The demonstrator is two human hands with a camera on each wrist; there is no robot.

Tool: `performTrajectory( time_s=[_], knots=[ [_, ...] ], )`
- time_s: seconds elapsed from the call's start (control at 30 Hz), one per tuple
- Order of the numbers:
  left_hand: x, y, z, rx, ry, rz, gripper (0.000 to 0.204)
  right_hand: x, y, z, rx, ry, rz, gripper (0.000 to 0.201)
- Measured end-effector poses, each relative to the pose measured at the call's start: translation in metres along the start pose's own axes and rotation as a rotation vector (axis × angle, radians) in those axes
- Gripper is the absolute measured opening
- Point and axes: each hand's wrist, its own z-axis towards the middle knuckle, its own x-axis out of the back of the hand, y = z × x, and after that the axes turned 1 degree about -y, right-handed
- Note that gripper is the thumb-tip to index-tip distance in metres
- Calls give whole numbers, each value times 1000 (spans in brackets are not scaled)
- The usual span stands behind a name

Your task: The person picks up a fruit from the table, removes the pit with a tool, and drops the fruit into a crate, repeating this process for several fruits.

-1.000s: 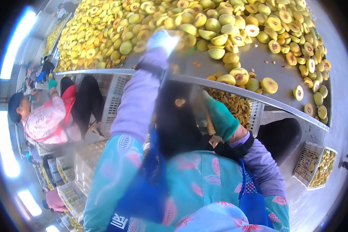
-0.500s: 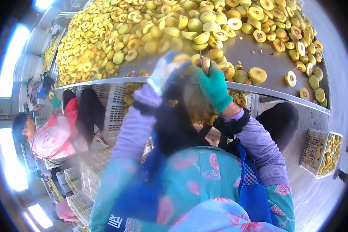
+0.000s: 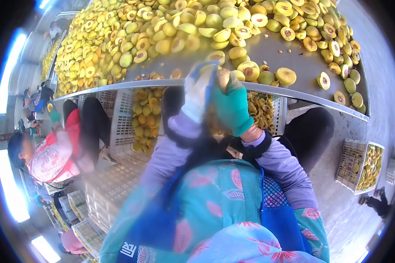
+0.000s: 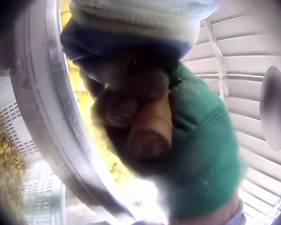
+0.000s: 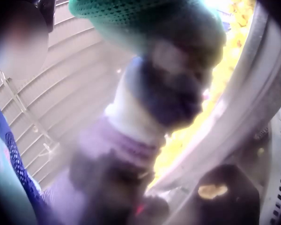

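Observation:
In the head view the left hand (image 3: 199, 92), in a white and blue glove, meets the right hand (image 3: 231, 107) over the steel table's near edge. The green-gloved right hand grips a tool with a wooden handle (image 3: 223, 79); the rounded handle end (image 4: 151, 136) shows in the left wrist view. The left fingers lie against the right hand, and whatever they may hold is hidden by blur and dark shadow. Cut yellow-green fruit (image 3: 250, 71) lies on the table just beyond the hands.
A large heap of fruit (image 3: 126, 59) covers the table's far side. Below its metal edge (image 3: 153, 83) stand crates with fruit (image 3: 145, 119) and scraps (image 3: 261, 115). Another filled crate (image 3: 352, 171) is on the floor at right. A person in pink (image 3: 52, 158) sits at left.
The left hand has come back from the heap to the right hand. The right hand has risen from the lap to the table edge with the tool, and the view has shifted slightly.

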Motion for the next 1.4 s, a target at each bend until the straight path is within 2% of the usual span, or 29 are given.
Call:
performTrajectory(
  time_s=[0.1, 0.13, 0.17, 0.23, 0.3, 0.33, 0.37, 0.4, 0.43, 0.47, 0.5, 0.53, 0.6, 0.63, 0.7, 0.73, 0.8, 0.83, 0.9, 1.0, 1.07, 1.17, 1.2, 1.27, 1.37, 1.4],
  knots=[
    [-1, -15, -4, -28, 31, -213, 33, 8, -18, -11, -208, -185, 112, 21],
    [3, -18, -6, 135, 17, -304, 32, 14, -24, -13, -271, -275, 96, 21],
    [6, -20, -6, 298, 8, -398, 31, 20, -14, -14, -176, -191, 43, 21],
    [15, -16, -3, 302, -23, -335, 31, 27, 11, -17, 47, -79, -127, 22],
    [26, -7, 5, -20, -66, -13, 31, 27, 16, -20, 330, -62, -433, 30],
    [23, -6, 3, -7, -47, 5, 30, 26, 15, -20, 489, -87, -618, 35],
    [18, -3, -1, 8, -28, 23, 30, 23, 12, -21, 487, -101, -679, 34],
    [14, -1, -2, 102, -15, -95, 29, 20, 7, -22, 487, -115, -741, 32],
    [11, 1, -4, 195, 8, -214, 29, 15, -8, -24, 327, -116, -678, 28],
    [8, 3, -4, 365, 24, -471, 28, 12, -8, -25, 280, -107, -638, 27],
    [7, 3, -5, 375, 18, -472, 28, 9, -8, -26, 234, -95, -598, 27],
    [6, 2, -6, 386, 12, -473, 27, 7, 9, -27, 301, -72, -580, 27],
    [5, -3, -9, 153, -40, -71, 25, 10, 19, -28, 424, -115, -645, 25],
    [6, -2, -8, 69, -52, 74, 24, 15, 21, -27, 482, -184, -728, 32],
    [9, 1, -8, 38, -67, 142, 23, 17, 25, -26, 474, -257, -778, 43],
    [9, -1, -9, 166, -42, -56, 24, 14, 27, -25, 407, -261, -745, 42],
    [5, -6, -11, 421, 4, -454, 27, 5, 31, -28, 278, -225, -560, 27],
    [4, -4, -11, 331, 4, -327, 28, -1, 31, -28, 219, -184, -413, 22],
    [2, -3, -9, 144, 10, -74, 31, -9, 23, -29, 56, -129, -196, 31],
    [9, 1, 0, 72, -44, -117, 35, -15, -2, -39, -261, -137, 78, 32],
    [9, -10, -2, 194, -130, -360, 36, -13, -7, -38, -436, -208, 329, 33],
    [2, -19, -4, 561, -166, -882, 38, -15, -29, -36, -778, -304, 1003, 35],
    [1, -25, -5, 628, -200, -911, 38, -13, -31, -36, -782, -329, 1074, 36],
    [-4, -31, -10, 610, -234, -893, 36, -7, -33, -36, -793, -378, 1210, 38],
    [0, -23, -9, 389, -243, -761, 33, -12, -34, -45, -722, -307, 848, 35],
    [0, -19, -8, 343, -263, -738, 33, -10, -31, -44, -735, -353, 894, 35]
  ],
)
